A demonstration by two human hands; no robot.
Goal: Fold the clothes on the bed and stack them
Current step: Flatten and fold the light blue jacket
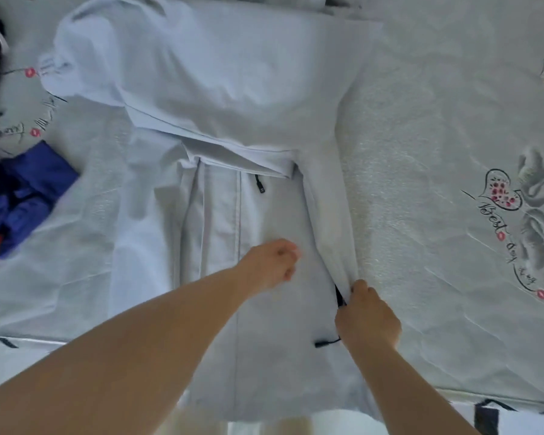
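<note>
Left hand (pixel 272 262) loosely curled, blurred, right hand (pixel 366 315) pinching, forearms extended

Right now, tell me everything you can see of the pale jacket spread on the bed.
The pale jacket is a light blue-white woven garment lying flat on the printed bed sheet, partly folded. One sleeve is drawn down across the body; the other bunches at the upper left. A dark zipper pull shows at a pocket. The right hand pinches the sleeve end in its grip, beside a black cord. The left hand rests on the front panel, blurred.
</note>
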